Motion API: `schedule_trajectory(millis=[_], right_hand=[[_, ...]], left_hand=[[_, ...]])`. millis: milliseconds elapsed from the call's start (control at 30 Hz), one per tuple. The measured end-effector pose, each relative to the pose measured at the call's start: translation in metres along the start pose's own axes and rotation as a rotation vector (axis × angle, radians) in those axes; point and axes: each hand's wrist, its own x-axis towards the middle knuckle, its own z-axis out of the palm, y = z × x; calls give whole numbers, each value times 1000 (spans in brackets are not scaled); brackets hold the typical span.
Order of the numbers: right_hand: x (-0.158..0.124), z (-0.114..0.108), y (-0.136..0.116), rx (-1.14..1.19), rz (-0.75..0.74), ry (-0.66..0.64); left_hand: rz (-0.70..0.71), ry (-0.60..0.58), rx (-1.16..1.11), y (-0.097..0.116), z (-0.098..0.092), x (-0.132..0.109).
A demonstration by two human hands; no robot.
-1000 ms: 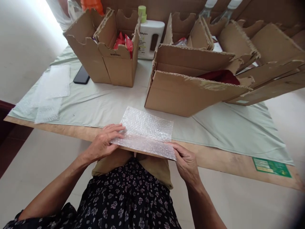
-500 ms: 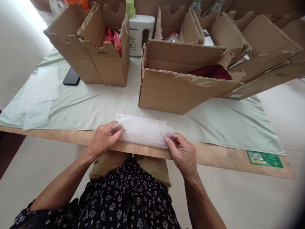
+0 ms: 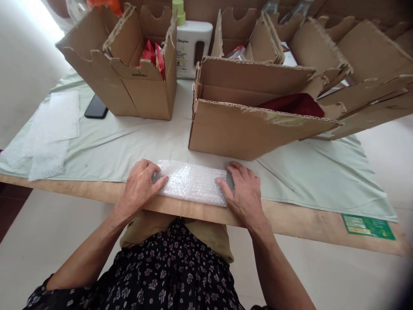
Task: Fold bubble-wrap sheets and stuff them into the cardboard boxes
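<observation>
Fingers [image 3: 160, 179] of left hand [image 3: 139, 185] and right hand [image 3: 245, 194] open flat, pressing folded clear bubble-wrap sheet [image 3: 192, 188] on desk [image 3: 290, 220], just before brown cardboard box [image 3: 248, 129]

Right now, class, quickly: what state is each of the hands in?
Left hand: open, pressing the left end of the folded bubble wrap.
Right hand: open, pressing flat on its right end.

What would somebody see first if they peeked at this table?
The left hand and right hand pressing on the ends of a bubble wrap pad at the near edge of the table. Behind it stands a big open cardboard box with something dark red inside; a smaller box with red packets stands further left.
</observation>
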Motion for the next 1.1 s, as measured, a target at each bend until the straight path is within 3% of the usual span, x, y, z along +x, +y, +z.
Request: schedule_trajectory(millis=[100,300,400,600,767,867,967,1033,1100], right_hand=[[1,-2,-9,160,0,-20],[-23,-15,-27,552,258,-116],[-32,-12,-28,602,292,-88],[-36,-5,-24,538,254,-67],[-41,-28,-36,614,260,-188],[-45,-36,-55,682,196,-257],[-42,-28,-72,655,144,-299],[-39,-17,-78,641,126,-306],[-35,-10,-78,668,114,-311]], left_hand=[[-11,-32,-92,4,-1,0],[-141,-84,-29,8,-11,-2],[-153,-88,57,10,-15,1],[-118,-232,64,13,-14,5],[-80,-148,-65,10,-23,11],[29,-11,-30,14,-31,35],[167,139,44,24,-30,59],[240,155,24,27,-24,56],[348,109,-77,26,-19,33]])
